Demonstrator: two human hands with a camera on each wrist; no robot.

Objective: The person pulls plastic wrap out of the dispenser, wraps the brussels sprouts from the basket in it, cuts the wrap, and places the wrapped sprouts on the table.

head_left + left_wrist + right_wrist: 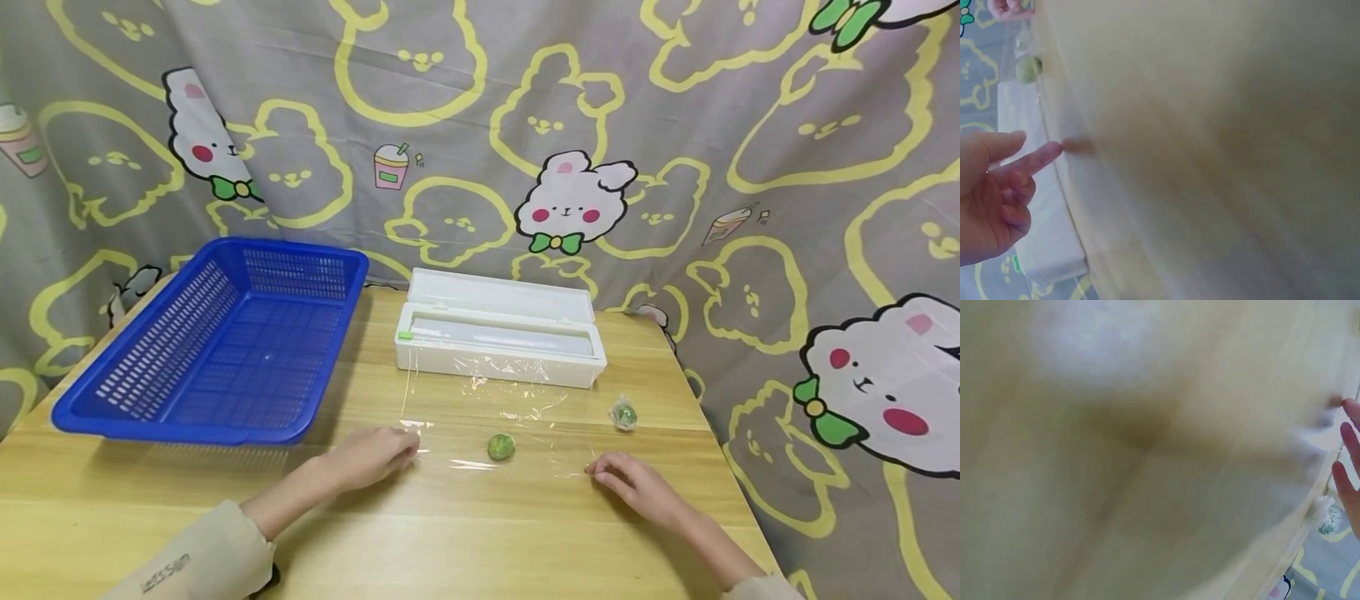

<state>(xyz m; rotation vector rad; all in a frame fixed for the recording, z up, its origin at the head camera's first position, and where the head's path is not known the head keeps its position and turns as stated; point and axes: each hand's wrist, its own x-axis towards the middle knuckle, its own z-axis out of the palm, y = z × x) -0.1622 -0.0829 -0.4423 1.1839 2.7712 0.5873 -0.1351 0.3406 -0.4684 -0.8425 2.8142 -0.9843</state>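
Note:
A sheet of clear plastic wrap (pixel 472 464) stretches from a white wrap dispenser (pixel 498 367) over the table. A small round green fruit or vegetable (pixel 501 447) sits in the middle of the sheet, between the hands. At the sheet's left edge is my left hand (pixel 375 457); the left wrist view shows its index finger (pixel 1044 156) straight, its tip at the tabletop, the thumb apart and the other fingers bent. My right hand (pixel 637 483) is by the sheet's near right corner, its fingers (pixel 1342 478) spread in the right wrist view, one fingertip at the table.
A blue plastic basket (pixel 277 350) stands on the left of the wooden table (pixel 450 550). A second green piece in crumpled plastic wrap (pixel 623 413) lies beyond my right hand. The dispenser's lid (pixel 498 296) is raised at the back, before a patterned grey curtain (pixel 450 150).

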